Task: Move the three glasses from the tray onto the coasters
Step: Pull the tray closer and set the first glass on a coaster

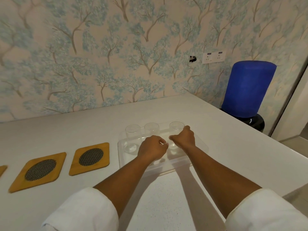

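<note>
Three clear glasses stand in a row on a clear plastic tray (pixel 198 151) on the white table: left glass (pixel 132 136), middle glass (pixel 151 130), right glass (pixel 176 128). My right hand (pixel 184 139) is wrapped around the right glass, thumb on its near side and fingers behind it. My left hand (pixel 152 149) hovers over the tray in front of the middle glass with its fingers curled; whether it touches a glass is unclear. Left of the tray lie wooden coasters with dark mesh centres: one close by (pixel 90 156), one further left (pixel 39 171), and a third (pixel 2 170) cut off by the frame edge.
The table runs along a wall with tree-patterned wallpaper. Past the table's right edge stands a water dispenser with a blue-covered bottle (pixel 248 89). A socket plate (pixel 214 57) sits on the wall above it. White table surface lies in front of the coasters and tray.
</note>
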Tool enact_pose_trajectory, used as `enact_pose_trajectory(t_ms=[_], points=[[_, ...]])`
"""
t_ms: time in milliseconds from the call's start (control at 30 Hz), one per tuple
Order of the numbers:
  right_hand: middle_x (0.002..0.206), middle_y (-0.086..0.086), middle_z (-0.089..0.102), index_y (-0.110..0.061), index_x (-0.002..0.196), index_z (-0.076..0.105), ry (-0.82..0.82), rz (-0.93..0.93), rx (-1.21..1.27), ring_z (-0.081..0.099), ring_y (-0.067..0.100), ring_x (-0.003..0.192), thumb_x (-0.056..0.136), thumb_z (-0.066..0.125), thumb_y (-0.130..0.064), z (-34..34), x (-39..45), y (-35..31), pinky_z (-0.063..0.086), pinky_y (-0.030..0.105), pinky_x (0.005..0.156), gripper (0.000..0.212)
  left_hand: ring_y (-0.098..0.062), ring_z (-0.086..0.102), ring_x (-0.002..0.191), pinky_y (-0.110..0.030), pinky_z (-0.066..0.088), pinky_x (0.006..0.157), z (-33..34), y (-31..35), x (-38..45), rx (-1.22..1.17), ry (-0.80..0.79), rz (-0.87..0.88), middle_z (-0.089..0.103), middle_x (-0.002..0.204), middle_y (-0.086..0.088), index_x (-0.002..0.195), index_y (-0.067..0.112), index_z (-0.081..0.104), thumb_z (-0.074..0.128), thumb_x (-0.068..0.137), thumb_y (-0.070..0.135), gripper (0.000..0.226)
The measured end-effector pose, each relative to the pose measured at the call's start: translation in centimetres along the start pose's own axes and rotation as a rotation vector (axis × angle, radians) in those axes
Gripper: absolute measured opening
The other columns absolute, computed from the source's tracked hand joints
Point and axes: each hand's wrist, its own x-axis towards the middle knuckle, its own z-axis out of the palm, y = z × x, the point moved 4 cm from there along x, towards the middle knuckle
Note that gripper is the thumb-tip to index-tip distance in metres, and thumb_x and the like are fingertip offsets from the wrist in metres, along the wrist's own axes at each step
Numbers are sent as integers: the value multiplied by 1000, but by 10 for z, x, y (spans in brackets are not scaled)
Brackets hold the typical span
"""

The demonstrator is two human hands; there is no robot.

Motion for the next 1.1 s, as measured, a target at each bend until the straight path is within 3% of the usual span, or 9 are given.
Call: enact_pose_trajectory(t_ms=[167, 333, 600, 700, 900, 1100], points=[[133, 10, 53, -8, 137, 42, 101, -105, 83, 56, 28, 118, 72, 78, -32, -6, -2, -5, 46, 32, 84, 78, -8, 66, 86, -32, 56, 79, 1, -12, -11, 25, -14, 10, 73, 96, 13, 101, 31, 74, 58, 88, 44, 25], [125, 3, 49, -11, 129, 43, 218, -215, 172, 56, 23, 107, 68, 76, -41, -18, -6, -33, 39, 29, 79, 75, -3, 65, 81, -23, 51, 68, -22, -17, -17, 14, 175, 61, 72, 89, 15, 97, 33, 72, 56, 90, 44, 21], [122, -1, 47, -11, 125, 49, 302, -333, 221, 57, 19, 100, 67, 75, -45, -18, -24, -89, 42, 28, 77, 72, -3, 65, 87, -30, 53, 76, -64, -45, -35, -13, 371, 99, 72, 94, 16, 101, 32, 70, 49, 93, 50, 29], [120, -2, 47, -12, 123, 50, 336, -368, 244, 59, 19, 98, 67, 74, -47, -11, -41, -112, 49, 32, 79, 71, -2, 63, 96, -28, 50, 74, -82, -65, -49, 27, 417, 112, 69, 106, 18, 107, 35, 66, 46, 94, 50, 27], [118, -4, 47, -15, 123, 50, 328, -449, 279, 59, 18, 96, 66, 74, -50, 14, -73, -156, 53, 38, 81, 71, -18, 60, 114, -37, 50, 91, -104, -122, -79, 94, 417, 13, 64, 128, 6, 130, 30, 58, 42, 96, 53, 44], [116, -4, 48, -15, 121, 51, 259, -508, 306, 59, 17, 94, 66, 75, -50, 46, -96, -189, 49, 32, 77, 70, -17, 45, 133, -37, 41, 102, -104, -174, -109, 132, 338, -45, 50, 145, 3, 140, 23, 49, 46, 97, 44, 48]])
